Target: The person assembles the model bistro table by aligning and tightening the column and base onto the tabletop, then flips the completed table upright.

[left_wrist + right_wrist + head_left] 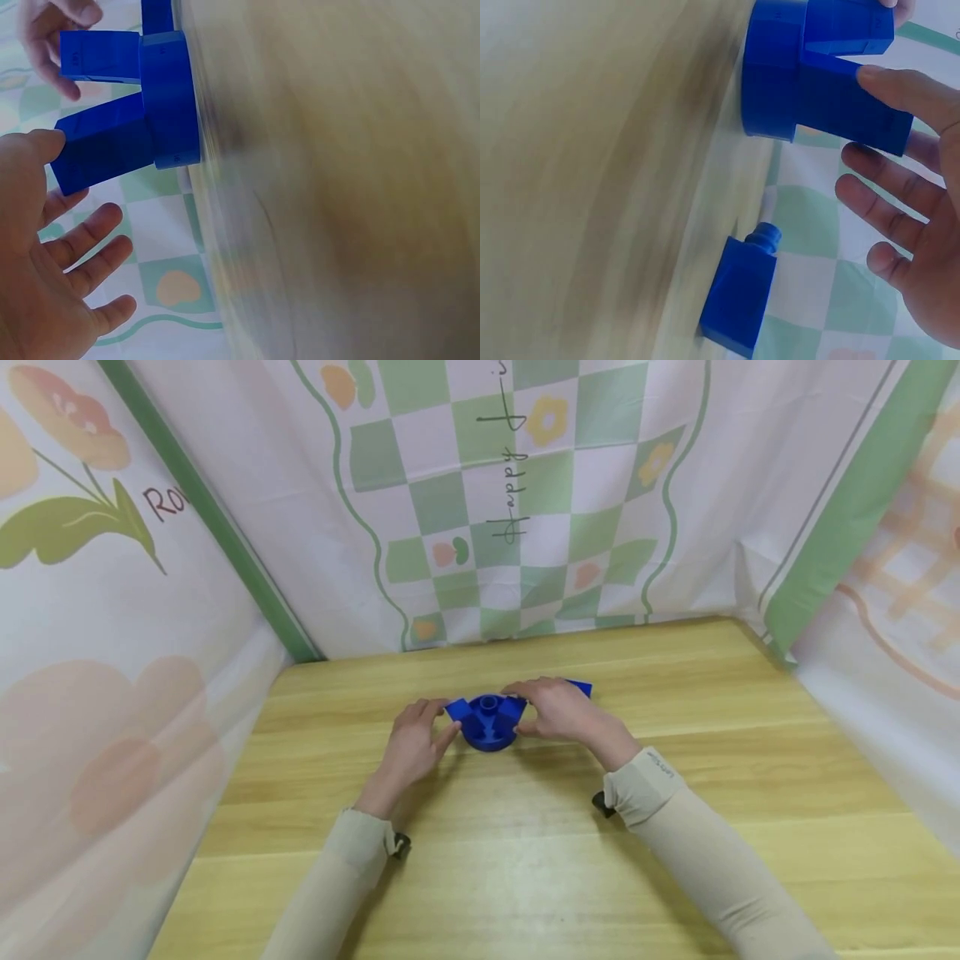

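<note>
A round blue base (pixel 489 743) stands on the wooden table, with two blue blocks leaning outward from it. My left hand (pixel 411 745) pinches the left block (pixel 459 710) between thumb and a finger; in the left wrist view that block (pixel 103 144) joins the base (pixel 171 101), and the other fingers of the hand (pixel 45 247) are spread. On the other side my right hand (pixel 558 710) pinches the right block (pixel 513 707). The right wrist view shows its thumb on this block (pixel 855 101), fingers on the opposite side.
Beyond my right hand a separate blue block (pixel 580 687) lies on the table (pixel 525 860); the right wrist view shows a round ridged peg on the end of this block (pixel 739 296). Patterned cloth (pixel 450 510) hangs behind the table and at both sides.
</note>
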The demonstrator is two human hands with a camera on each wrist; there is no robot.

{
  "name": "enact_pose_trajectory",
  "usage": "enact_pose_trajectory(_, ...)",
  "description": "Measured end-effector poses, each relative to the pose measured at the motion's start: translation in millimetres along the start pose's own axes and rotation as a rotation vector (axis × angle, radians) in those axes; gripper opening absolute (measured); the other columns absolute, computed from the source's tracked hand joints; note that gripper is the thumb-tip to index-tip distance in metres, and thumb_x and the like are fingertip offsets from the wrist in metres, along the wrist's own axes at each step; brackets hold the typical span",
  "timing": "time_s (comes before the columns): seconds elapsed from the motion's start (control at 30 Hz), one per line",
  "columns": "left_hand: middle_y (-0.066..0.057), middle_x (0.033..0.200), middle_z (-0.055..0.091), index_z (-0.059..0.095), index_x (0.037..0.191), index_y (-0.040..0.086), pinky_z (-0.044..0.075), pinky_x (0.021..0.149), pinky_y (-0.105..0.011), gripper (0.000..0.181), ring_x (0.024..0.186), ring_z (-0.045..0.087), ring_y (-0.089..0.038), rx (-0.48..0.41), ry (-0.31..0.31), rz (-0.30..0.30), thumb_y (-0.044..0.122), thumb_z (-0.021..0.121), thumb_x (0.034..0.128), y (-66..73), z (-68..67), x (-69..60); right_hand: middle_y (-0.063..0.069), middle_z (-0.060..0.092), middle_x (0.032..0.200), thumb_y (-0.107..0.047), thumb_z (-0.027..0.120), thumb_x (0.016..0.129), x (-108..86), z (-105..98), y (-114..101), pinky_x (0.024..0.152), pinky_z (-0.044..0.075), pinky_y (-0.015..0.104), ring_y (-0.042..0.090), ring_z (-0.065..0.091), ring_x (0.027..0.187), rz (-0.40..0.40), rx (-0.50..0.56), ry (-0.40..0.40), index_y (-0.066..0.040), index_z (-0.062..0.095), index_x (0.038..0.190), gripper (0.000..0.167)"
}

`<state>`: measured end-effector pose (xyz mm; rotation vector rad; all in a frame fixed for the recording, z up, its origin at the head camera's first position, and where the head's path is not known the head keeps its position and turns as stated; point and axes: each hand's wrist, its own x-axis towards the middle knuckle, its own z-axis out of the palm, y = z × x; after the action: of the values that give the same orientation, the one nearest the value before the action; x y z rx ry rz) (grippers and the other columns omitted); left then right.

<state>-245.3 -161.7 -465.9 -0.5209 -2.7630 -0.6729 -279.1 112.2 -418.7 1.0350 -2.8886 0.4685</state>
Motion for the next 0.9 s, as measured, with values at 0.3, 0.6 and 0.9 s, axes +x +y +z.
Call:
enact_pose_trajectory(0.3, -0.011, 0.125, 0.062, 0.054, 0.138, 0.012, 0.039, 0.112, -0.053, 0.052, 0.120, 0.056, -0.029, -0.044, -0.036, -0.061, 0.048, 0.053, 0.1011, 3.9, -3.9, -0.8, 0.012, 0.069, 0.126, -0.016, 0.077, 0.084, -4.2, 4.7, 10.4, 0.095, 0.054, 0.049, 0.030, 0.066, 0.111, 0.054, 0.036, -0.039, -0.013, 0.047, 0.149, 0.071)
enact_pose_trajectory(0.6, -0.010, 0.120, 0.064, 0.058, 0.136, 0.007, 0.042, 0.110, -0.050, 0.048, 0.116, 0.059, -0.028, -0.063, 0.007, -0.072, 0.040, 0.057, 0.1013, 3.1, -5.1, 4.2, 0.013, 0.068, 0.126, -0.019, 0.072, 0.088, -8.8, 4.5, 17.4, 0.094, 0.054, 0.048, 0.030, 0.065, 0.111, 0.071, 0.042, -0.043, -0.012, 0.046, 0.149, 0.066)
enact_pose_trajectory(0.9, -0.005, 0.113, 0.068, 0.066, 0.119, 0.013, 0.046, 0.101, -0.043, 0.047, 0.106, 0.062, -0.023, -0.002, 0.074, -0.157, 0.054, 0.059, 0.0958, 6.5, 0.5, 7.5, 0.014, 0.066, 0.130, -0.022, 0.070, 0.091, -11.9, 4.7, 19.6, 0.100, 0.051, 0.051, 0.031, 0.064, 0.116, 0.087, 0.044, -0.044, -0.013, 0.046, 0.150, 0.064)
